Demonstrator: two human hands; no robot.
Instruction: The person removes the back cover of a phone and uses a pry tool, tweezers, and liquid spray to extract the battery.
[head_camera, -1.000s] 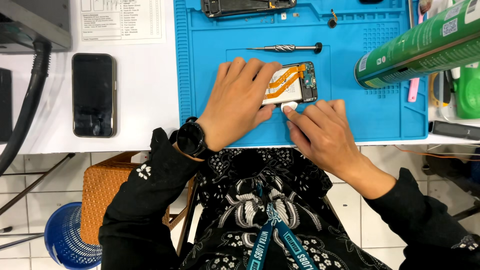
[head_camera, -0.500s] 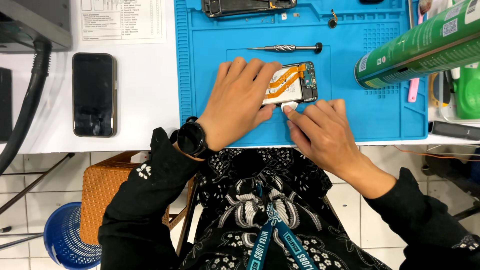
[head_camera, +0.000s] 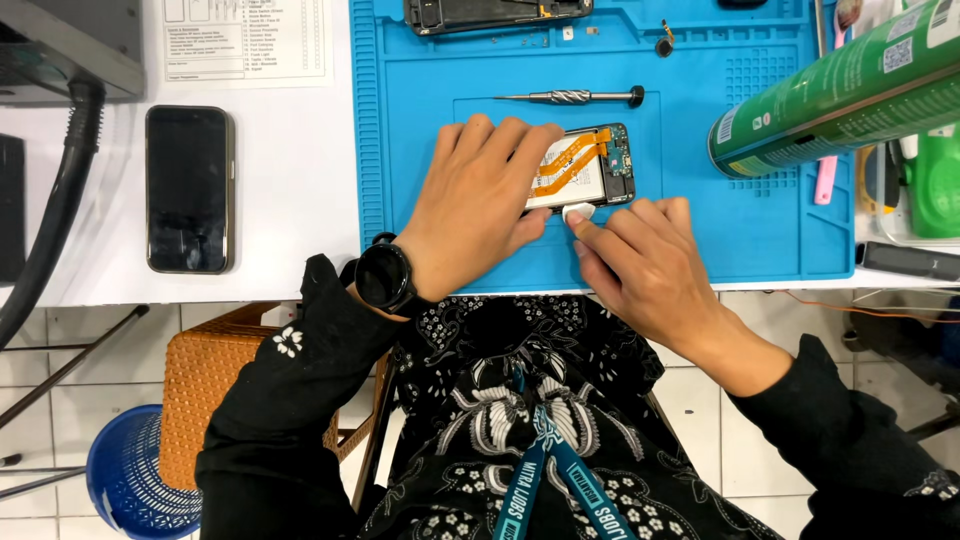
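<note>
An opened phone (head_camera: 590, 165) with its back off, showing an orange flex cable and a white battery, lies on the blue work mat (head_camera: 700, 200). My left hand (head_camera: 475, 205) lies flat over the phone's left part and holds it down. My right hand (head_camera: 640, 265) pinches a small white pick (head_camera: 578, 212) against the phone's near edge.
A screwdriver (head_camera: 575, 97) lies on the mat beyond the phone, and a dark phone frame (head_camera: 495, 12) rests at the mat's far edge. A green can (head_camera: 840, 95) juts in at right. A black phone (head_camera: 189, 188) lies on the white table at left, beside a black hose (head_camera: 55, 215).
</note>
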